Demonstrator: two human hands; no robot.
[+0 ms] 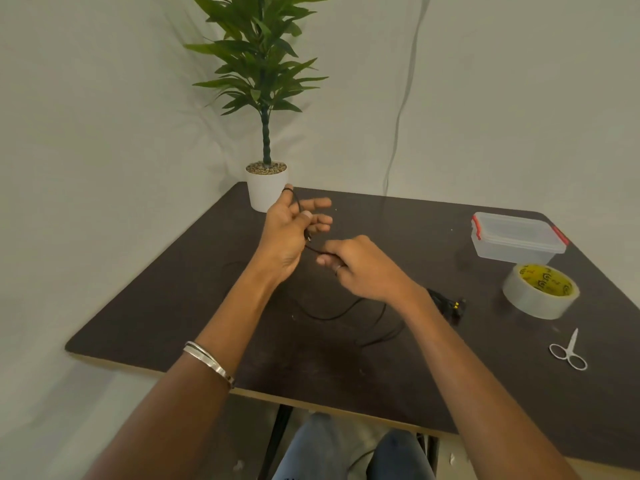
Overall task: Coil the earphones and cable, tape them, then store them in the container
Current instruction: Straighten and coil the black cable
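My left hand (287, 233) is raised above the dark table (166, 306), palm towards me, with a thin black cable (332, 315) looped over its little finger and held under the thumb. My right hand (360, 268) pinches the same cable just right of the left palm. The rest of the cable trails in loose curves on the table below my right wrist. A second black bundle with yellow-tipped plugs (450, 304) lies behind my right forearm. A clear container (516, 239) with red clips, lid on, stands at the far right, with a tape roll (540, 291) in front of it.
Small white-handled scissors (568, 351) lie near the table's right front edge. A potted plant (266, 188) in a white pot stands at the back left corner, close behind my left hand. A grey cord hangs down the wall behind.
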